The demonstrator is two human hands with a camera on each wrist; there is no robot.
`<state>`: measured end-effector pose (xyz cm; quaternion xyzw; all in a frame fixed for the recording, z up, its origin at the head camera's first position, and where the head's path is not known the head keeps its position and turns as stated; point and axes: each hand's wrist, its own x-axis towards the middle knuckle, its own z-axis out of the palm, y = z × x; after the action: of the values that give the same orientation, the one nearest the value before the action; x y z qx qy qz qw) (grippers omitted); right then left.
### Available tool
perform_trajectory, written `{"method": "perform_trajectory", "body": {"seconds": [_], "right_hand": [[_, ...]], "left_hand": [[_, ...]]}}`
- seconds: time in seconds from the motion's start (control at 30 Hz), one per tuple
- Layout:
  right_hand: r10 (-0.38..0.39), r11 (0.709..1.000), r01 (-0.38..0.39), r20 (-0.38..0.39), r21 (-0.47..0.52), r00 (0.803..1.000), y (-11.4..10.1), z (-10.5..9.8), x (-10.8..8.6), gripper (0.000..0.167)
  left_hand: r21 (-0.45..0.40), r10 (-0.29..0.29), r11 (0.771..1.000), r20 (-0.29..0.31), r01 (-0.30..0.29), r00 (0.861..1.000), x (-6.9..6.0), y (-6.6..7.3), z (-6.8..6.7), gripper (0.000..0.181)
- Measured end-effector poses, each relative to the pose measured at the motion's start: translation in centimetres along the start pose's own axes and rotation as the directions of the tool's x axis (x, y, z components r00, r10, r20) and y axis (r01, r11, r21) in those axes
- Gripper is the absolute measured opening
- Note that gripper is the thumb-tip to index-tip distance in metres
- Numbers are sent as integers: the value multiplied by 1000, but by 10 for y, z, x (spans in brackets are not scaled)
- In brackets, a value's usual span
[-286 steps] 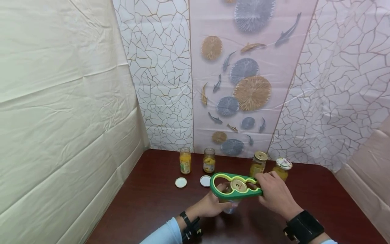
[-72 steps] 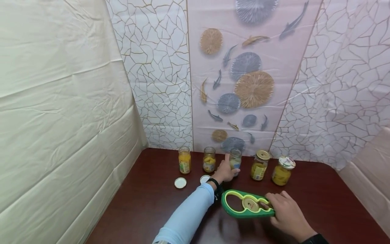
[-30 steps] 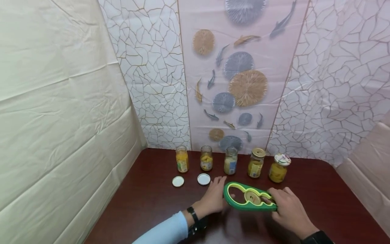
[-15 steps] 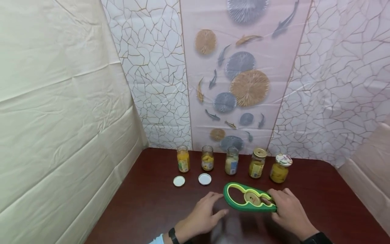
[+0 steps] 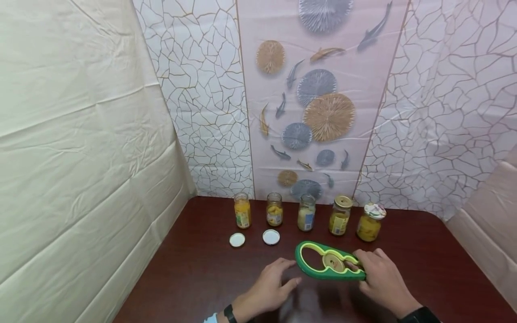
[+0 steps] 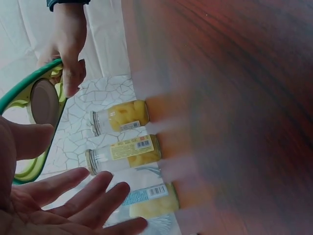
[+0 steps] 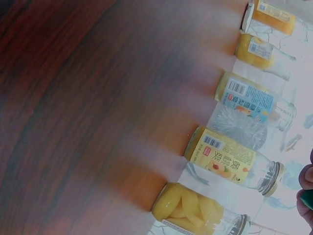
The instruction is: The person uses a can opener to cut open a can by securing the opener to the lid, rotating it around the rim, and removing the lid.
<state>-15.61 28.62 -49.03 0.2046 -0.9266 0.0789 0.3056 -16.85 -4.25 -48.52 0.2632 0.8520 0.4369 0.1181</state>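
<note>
My right hand (image 5: pixel 383 280) grips the narrow end of a green opener (image 5: pixel 329 276) with a yellow-green inner edge. A gold lid (image 5: pixel 333 263) sits in the opener's middle opening, and both are held above the table. To the left, my left hand (image 5: pixel 266 291) has its fingers spread and holds nothing; its fingertips are close to the opener's wide end. In the left wrist view the opener (image 6: pixel 29 81) is beyond the left hand's thumb, with the lid (image 6: pixel 44 102) inside it. Only fingertips of the right hand (image 7: pixel 306 186) show in the right wrist view.
Along the table's back stand three lidless jars (image 5: pixel 243 213), (image 5: pixel 274 215), (image 5: pixel 306 219), a jar with a gold lid (image 5: pixel 338 223) and a jar with a patterned lid (image 5: pixel 368 228). Two white-faced lids (image 5: pixel 237 240), (image 5: pixel 271 237) lie in front of the left jars.
The lidless jar that my left hand held under the opener now stands in the back row. My left hand has let go and drawn back toward me; the lid remains in the opener.
</note>
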Motion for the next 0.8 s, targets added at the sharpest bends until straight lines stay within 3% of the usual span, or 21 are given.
{"method": "perform_trajectory", "body": {"seconds": [0.37,0.53,0.63,0.8], "right_hand": [[-62,998,63,-74,8,995,-6,2,3,51],[-58,998,58,-64,3,996,-6,2,4,51],[-45,999,46,-48,9,998,-8,1,5,51],[-63,998,63,-57,5,996,-14,-1,7,51]], "left_hand": [[-110,102,988,-36,-105,994,0,-1,2,34],[-133,127,982,-54,-134,990,1,-2,5,32],[-181,124,975,-46,-130,991,2,-4,7,32],[-271,184,947,11,-174,983,9,-6,9,40]]}}
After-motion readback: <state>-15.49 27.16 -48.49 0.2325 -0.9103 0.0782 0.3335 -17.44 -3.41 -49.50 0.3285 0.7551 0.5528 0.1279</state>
